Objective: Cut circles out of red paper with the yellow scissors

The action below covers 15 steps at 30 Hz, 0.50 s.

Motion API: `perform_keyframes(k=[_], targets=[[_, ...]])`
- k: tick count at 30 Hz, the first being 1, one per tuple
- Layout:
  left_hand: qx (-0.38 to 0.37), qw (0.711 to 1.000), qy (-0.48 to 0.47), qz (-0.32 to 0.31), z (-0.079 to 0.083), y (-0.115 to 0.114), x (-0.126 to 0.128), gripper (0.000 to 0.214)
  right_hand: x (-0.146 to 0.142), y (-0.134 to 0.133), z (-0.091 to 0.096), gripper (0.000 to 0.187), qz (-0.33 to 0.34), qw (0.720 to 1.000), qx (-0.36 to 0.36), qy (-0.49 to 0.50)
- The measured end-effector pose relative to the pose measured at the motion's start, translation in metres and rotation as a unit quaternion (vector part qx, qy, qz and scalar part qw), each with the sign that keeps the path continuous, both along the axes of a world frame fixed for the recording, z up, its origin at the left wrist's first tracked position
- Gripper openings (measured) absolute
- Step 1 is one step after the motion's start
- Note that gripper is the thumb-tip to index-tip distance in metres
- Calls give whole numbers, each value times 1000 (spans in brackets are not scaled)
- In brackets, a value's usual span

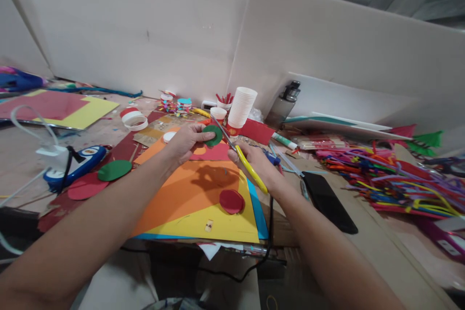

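Observation:
Between the fingers and thumb of my left hand [189, 141] is a small green paper circle [213, 136], held up above the coloured sheets. My right hand [254, 160] grips a pair of scissors [250, 169] by the yellow handles. The metal blades point up and away, right beside the circle's right edge; whether they touch the paper I cannot tell. Below, a small stack of red paper circles [231, 202] lies on the yellow sheet [218, 223], which is partly covered by an orange sheet [174, 198].
Behind my hands stand stacked white paper cups [242, 106] and a dark bottle [285, 104]. Colourful pipe cleaners [392, 174] and a black phone [329, 202] lie at right. Larger green [115, 170] and red circles [87, 185] rest at left, near a blue power strip [76, 167].

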<state>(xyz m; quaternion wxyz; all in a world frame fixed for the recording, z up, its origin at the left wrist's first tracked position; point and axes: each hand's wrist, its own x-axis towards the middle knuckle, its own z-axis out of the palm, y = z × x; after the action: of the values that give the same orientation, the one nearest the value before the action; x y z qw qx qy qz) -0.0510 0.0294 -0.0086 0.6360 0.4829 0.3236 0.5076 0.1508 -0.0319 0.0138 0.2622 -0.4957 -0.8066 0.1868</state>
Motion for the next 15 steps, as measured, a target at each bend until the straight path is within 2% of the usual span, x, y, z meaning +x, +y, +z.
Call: perform_keyframes(k=[15], targets=[[5,997,60,-38,8,1,-13,25,1,-5,10,43,0,999,-33,-15]])
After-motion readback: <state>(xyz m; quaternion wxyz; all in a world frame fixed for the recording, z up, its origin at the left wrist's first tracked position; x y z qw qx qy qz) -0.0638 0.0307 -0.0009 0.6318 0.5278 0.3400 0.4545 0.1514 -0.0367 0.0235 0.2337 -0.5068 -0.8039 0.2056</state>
